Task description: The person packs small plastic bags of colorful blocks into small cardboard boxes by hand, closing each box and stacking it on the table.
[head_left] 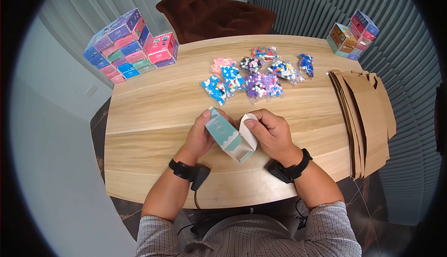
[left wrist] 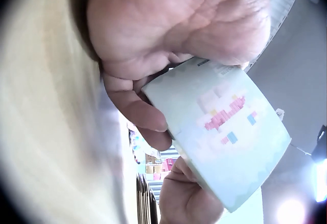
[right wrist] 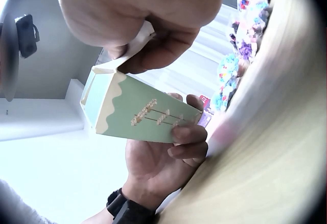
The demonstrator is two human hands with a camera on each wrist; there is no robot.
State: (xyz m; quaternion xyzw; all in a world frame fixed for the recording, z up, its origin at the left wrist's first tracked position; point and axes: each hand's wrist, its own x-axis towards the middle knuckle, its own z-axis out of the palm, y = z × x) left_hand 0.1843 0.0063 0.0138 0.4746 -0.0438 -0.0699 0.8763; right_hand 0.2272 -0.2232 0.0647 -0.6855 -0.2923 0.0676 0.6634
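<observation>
A small mint-green cardboard box (head_left: 224, 129) with a white scalloped border is held over the near middle of the table, one end flap raised. My left hand (head_left: 199, 138) grips the box by its closed end, thumb on one side and fingers beneath, as the right wrist view also shows. With thumb and fingers my right hand (head_left: 272, 133) pinches the white flap (head_left: 249, 131) at the open end. In the left wrist view, a pink and white block-figure picture shows on the box's pale face (left wrist: 230, 122). What lies inside the box is hidden.
Several clear bags of small colored blocks (head_left: 263, 86) lie beyond my hands. Stacked colorful boxes (head_left: 121, 43) stand at the back left, and a smaller stack (head_left: 344, 38) at the back right. Flattened brown cardboard (head_left: 368, 117) overhangs the right edge. A brown chair (head_left: 216, 13) stands behind the wooden table (head_left: 149, 113).
</observation>
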